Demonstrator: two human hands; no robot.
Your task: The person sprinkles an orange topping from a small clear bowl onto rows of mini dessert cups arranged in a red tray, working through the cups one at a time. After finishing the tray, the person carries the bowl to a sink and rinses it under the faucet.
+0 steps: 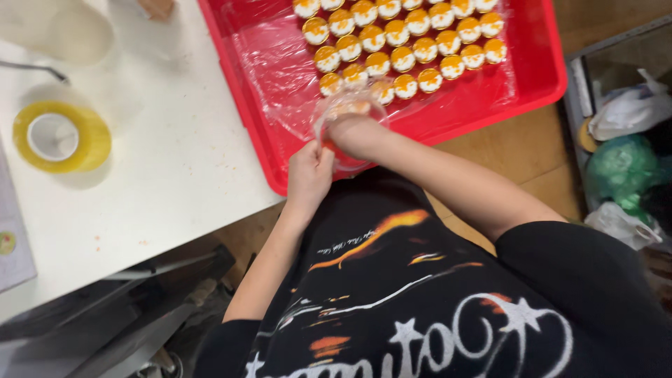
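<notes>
A red tray (539, 84) lined with clear plastic film sits on the white table and holds several rows of small round cups (402, 38) with white and orange filling. At the tray's near edge my right hand (353, 133) grips a small clear plastic cup (348, 106) from above. My left hand (310, 171) pinches the same cup's lower left side, just over the tray's rim. What lies inside the held cup is blurred.
A roll of yellow tape (61, 136) lies on the white table (175, 168) at the left. A bin (630, 154) with plastic bags stands at the right on the wooden floor. A dark stool or frame shows below the table edge.
</notes>
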